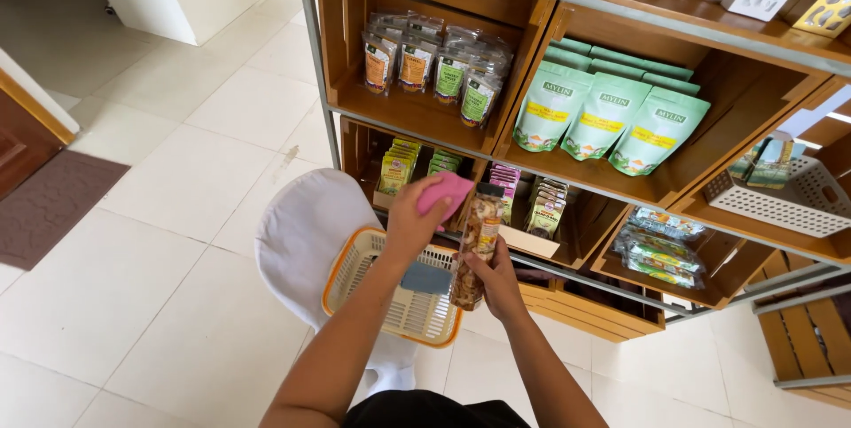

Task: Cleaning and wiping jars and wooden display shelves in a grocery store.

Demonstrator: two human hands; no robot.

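The right hand [498, 279] has its grip clamped low around a tall clear jar [474, 246] of mixed snacks, held upright above the yellow-rimmed basket [355, 261]. The left hand [413, 218] grips a pink cloth [446, 190] pressed against the jar's dark-lidded top. Risk here: that low hold could let the jar tip under the cloth's push and drop into the basket or onto the tiled floor [177, 242].

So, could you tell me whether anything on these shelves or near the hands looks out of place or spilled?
Nothing stands out. The packets stand in tidy rows in the wooden crates, nothing is spilled on the floor, and the jar in the right hand looks intact while the left hand holds a pink cloth against it.
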